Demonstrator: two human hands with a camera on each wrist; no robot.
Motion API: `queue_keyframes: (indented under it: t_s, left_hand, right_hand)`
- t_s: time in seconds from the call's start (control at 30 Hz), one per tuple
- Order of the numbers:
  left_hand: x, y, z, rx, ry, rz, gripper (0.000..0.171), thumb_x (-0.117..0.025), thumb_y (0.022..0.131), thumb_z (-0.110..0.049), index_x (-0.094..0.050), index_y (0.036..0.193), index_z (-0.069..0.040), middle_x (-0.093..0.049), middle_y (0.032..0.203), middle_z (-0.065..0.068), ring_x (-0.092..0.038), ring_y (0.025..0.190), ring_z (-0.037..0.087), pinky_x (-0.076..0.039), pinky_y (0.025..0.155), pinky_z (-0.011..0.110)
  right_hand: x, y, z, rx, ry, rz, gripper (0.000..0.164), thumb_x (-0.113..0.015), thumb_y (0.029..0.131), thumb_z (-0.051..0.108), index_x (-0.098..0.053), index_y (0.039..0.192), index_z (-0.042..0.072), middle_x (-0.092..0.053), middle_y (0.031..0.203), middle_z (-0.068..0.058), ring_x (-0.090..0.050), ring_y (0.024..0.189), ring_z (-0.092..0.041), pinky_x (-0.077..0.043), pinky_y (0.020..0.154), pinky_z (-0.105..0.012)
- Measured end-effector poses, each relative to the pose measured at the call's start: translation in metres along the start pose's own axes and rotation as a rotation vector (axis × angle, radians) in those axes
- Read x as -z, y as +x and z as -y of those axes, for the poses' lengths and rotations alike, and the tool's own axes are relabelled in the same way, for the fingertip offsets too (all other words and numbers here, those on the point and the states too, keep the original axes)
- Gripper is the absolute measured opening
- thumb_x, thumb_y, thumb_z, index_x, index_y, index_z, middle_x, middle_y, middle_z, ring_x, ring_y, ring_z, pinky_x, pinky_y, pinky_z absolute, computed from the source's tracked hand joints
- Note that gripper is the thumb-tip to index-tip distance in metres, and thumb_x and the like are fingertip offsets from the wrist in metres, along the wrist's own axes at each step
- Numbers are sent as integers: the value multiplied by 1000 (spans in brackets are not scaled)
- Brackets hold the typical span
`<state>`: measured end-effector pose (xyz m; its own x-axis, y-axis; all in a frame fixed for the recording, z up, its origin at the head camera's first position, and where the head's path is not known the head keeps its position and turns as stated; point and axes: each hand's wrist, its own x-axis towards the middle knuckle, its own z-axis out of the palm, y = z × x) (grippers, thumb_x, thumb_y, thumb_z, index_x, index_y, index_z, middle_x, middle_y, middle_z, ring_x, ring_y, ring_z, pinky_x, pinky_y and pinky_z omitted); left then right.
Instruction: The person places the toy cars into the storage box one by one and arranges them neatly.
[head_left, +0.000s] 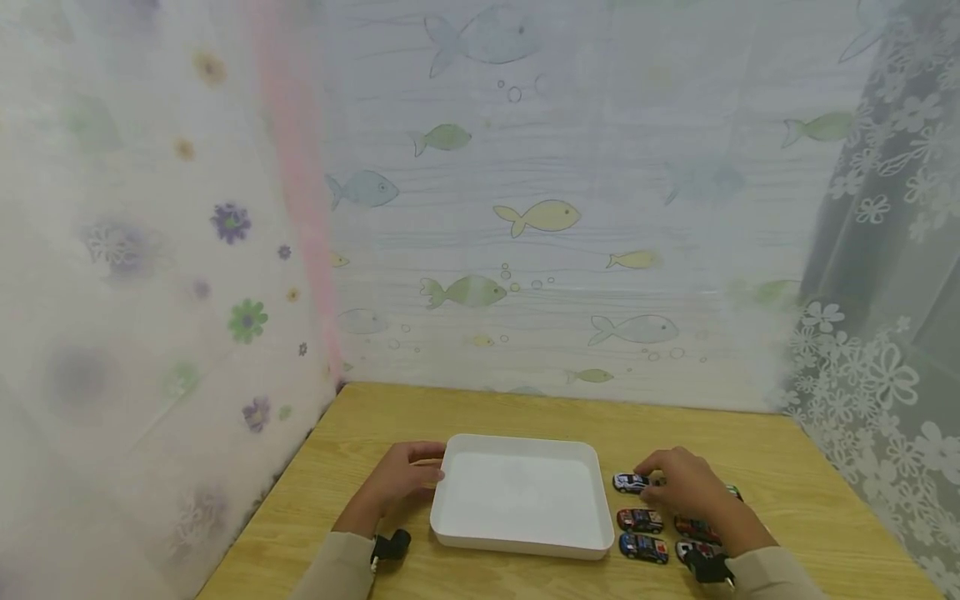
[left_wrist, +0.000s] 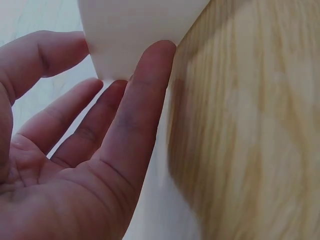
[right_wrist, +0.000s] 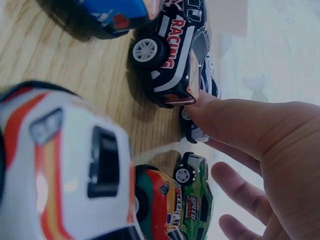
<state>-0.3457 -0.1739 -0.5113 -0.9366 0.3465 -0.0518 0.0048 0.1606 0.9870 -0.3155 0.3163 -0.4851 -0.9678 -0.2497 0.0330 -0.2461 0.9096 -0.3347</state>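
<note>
A shallow white rectangular tray (head_left: 521, 492) lies on the wooden table. My left hand (head_left: 402, 479) is at its left side, fingertips (left_wrist: 159, 57) touching the wall near a corner with fingers fairly straight. Right of the tray, my right hand (head_left: 682, 483) pinches a white-and-dark toy car (head_left: 630, 482) between thumb and index finger; the index fingertip is mostly hidden in the right wrist view. That car still sits on the table. Just before it stands a black toy car with "RACING" lettering (right_wrist: 175, 60), close to the thumb (right_wrist: 220, 112). The other right fingers hang loose.
More toy cars stand in two columns: a blue one (head_left: 643, 547), a green one (right_wrist: 197, 197), an orange-and-green one (right_wrist: 159, 195) and a white striped one (right_wrist: 75, 165). Fish-patterned sheeting (head_left: 536, 292) hangs behind the table (head_left: 600, 406), flowered sheeting (head_left: 150, 292) at left.
</note>
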Motion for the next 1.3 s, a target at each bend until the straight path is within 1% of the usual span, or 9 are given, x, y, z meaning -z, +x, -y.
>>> queue_keyframes:
  t_s: [0.13,0.33,0.43,0.63,0.77,0.93,1.07,1.23,1.3]
  left_hand:
    - [0,1,5,7,-25,-8,54,-73,93,-8,-57,144,2,-56,147,24,-67,115,29,-63,86,44]
    - [2,2,11,38,-117,-8,57,-73,93,-8,-55,146,-1,-54,150,22,-66,116,27,-63,89,45]
    - [3,1,12,50,-151,-5,57,-73,93,-7,-55,147,-2,-54,150,21,-66,116,26,-63,89,45]
    - [4,1,13,64,-195,19,61,-76,93,-9,-53,148,-3,-52,153,20,-65,119,25,-62,93,46]
    - [4,-2,13,75,-203,20,63,-76,92,-9,-51,150,-2,-50,154,20,-65,120,25,-61,93,45]
    - [6,-4,13,81,-200,30,62,-75,93,-6,-51,150,-2,-50,154,22,-65,119,25,-62,93,45]
    - [6,-4,13,84,-200,38,63,-75,92,-7,-51,150,-2,-50,154,21,-65,119,25,-61,93,44]
    - [6,-4,13,80,-209,42,63,-77,91,-6,-52,149,-2,-53,152,20,-65,118,24,-61,92,45]
    - [6,-4,14,74,-212,49,62,-76,91,-5,-52,149,-2,-53,151,20,-65,118,24,-62,92,45]
  right_hand:
    - [0,0,1,5,-1,-6,27,-88,81,23,-81,107,21,-76,107,2,-69,104,-28,-56,89,-59]
    - [3,2,5,43,3,-51,21,-85,82,18,-81,102,23,-77,105,2,-70,101,-26,-57,85,-56]
    - [6,3,9,56,1,-78,20,-84,83,17,-81,103,21,-77,104,3,-70,101,-26,-58,87,-54]
    - [17,5,18,110,-19,-108,21,-84,85,21,-80,106,18,-77,104,2,-69,97,-25,-59,83,-49]
    - [24,5,28,132,14,-103,24,-83,87,23,-79,110,17,-76,106,1,-68,97,-25,-60,82,-47]
    - [28,10,42,170,66,-91,23,-82,89,23,-79,111,16,-76,107,3,-68,97,-23,-59,82,-44]
    - [25,17,53,204,75,-94,22,-83,88,23,-80,109,17,-76,104,4,-68,93,-19,-59,79,-39]
    - [18,29,65,215,110,-58,21,-84,87,22,-80,107,18,-75,101,7,-66,87,-10,-57,73,-30]
    - [15,33,70,206,129,-41,20,-84,86,21,-80,106,17,-75,98,8,-66,84,-8,-57,71,-27]
